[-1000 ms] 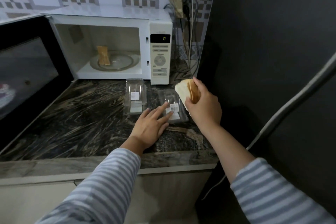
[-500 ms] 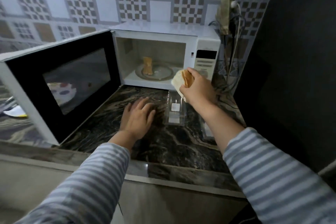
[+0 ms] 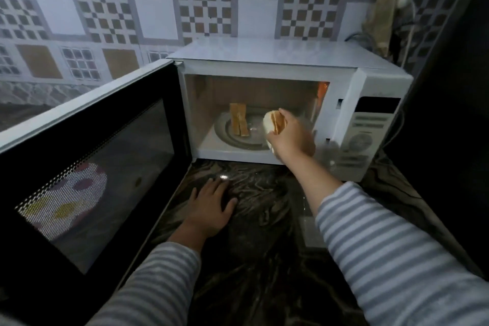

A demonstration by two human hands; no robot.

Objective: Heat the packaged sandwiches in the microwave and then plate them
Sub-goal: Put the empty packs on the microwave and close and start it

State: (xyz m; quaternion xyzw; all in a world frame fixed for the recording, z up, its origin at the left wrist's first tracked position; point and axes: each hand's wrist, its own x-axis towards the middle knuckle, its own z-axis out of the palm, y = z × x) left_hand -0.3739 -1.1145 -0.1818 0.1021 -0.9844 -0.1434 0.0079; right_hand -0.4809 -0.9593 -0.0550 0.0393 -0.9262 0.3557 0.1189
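The white microwave [image 3: 346,119] stands open on the dark marble counter [image 3: 259,233], its door [image 3: 87,166] swung far out to the left. One sandwich [image 3: 239,123] stands upright on the glass turntable [image 3: 238,137] inside. My right hand [image 3: 291,137] grips a second sandwich [image 3: 274,124], white bread with a tan filling, at the right of the oven's opening, just above the turntable's edge. My left hand [image 3: 211,206] lies flat on the counter in front of the oven, fingers spread, holding nothing.
A clear empty sandwich pack [image 3: 309,227] lies on the counter, partly hidden under my right forearm. Cables and a wall socket [image 3: 402,5] hang at the back right. A dark wall closes the right side. The door glass reflects a patterned plate.
My right hand has carried the sandwich forward from above the counter into the oven's opening. My left hand has slid left off the packs and rests flat. The view has moved closer and left.
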